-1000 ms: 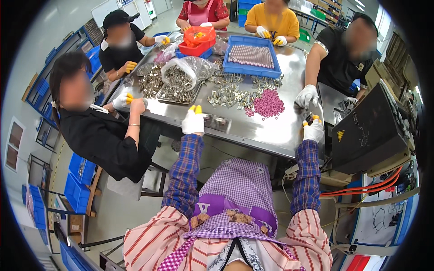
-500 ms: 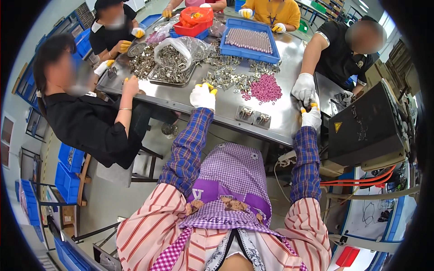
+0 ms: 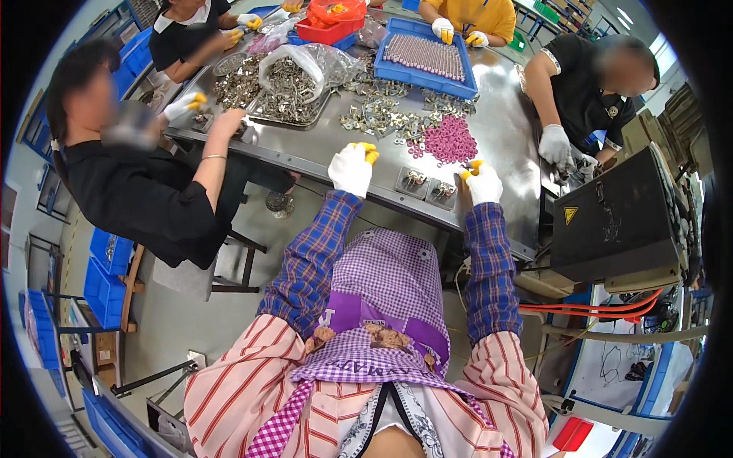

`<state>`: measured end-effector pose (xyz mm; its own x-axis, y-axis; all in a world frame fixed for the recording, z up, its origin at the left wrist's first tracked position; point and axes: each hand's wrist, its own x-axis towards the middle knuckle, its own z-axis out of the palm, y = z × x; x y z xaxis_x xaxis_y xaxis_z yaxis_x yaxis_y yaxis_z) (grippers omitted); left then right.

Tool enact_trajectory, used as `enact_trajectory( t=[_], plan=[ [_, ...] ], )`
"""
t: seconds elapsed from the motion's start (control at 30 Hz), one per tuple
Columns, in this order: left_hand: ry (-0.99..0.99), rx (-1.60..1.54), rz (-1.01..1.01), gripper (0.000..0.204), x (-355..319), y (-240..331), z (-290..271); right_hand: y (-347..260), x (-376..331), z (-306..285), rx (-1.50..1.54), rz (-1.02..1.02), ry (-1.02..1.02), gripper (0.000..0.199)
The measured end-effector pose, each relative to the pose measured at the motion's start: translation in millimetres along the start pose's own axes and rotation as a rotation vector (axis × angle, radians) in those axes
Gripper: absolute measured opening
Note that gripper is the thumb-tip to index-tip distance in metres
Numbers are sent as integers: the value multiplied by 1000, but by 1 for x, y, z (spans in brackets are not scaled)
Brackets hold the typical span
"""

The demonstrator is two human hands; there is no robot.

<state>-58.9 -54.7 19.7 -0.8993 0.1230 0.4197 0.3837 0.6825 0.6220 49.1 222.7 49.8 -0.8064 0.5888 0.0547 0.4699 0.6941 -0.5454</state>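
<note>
My left hand (image 3: 352,170), in a white glove with yellow fingertips, is held over the front edge of the metal table (image 3: 504,145). Its fingers are curled together, and whatever they hold is hidden. In a matching glove, my right hand (image 3: 484,184) is over the table just right of two small clear trays (image 3: 440,193) of metal parts. Its fingertips are pinched together; I cannot make out what is in them. Beyond it lies a heap of pink rings (image 3: 450,140). Loose small metal parts (image 3: 374,119) are spread to the left of the rings.
A blue tray (image 3: 426,58) of lined-up rods stands at the back. At the left are a metal tray (image 3: 294,120) with a bag of metal parts and a red bin (image 3: 331,30). Co-workers sit around the table. A black machine box (image 3: 611,221) stands at right.
My right hand has moved left, away from a co-worker's gloved hand, to beside the clear trays. My left hand is still near the table's front edge. The co-worker's hand has drawn back right.
</note>
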Motion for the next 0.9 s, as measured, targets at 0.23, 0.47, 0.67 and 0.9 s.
enact_trajectory(
  t=[0.23,0.47,0.67,0.9],
  plan=[
    [40,98,171,24,-22,-1,3,-16,-12,-13,-32,-80,20,27],
    [-124,-607,-229,24,-21,26,-3,-20,-65,-10,-125,-578,52,27],
    [-221,-755,-191,23,-25,86,-22,-33,-58,-20,491,-191,-262,26],
    [-322,-329,160,23,-26,114,-19,-39,-63,-26,359,-184,-258,26]
  ],
)
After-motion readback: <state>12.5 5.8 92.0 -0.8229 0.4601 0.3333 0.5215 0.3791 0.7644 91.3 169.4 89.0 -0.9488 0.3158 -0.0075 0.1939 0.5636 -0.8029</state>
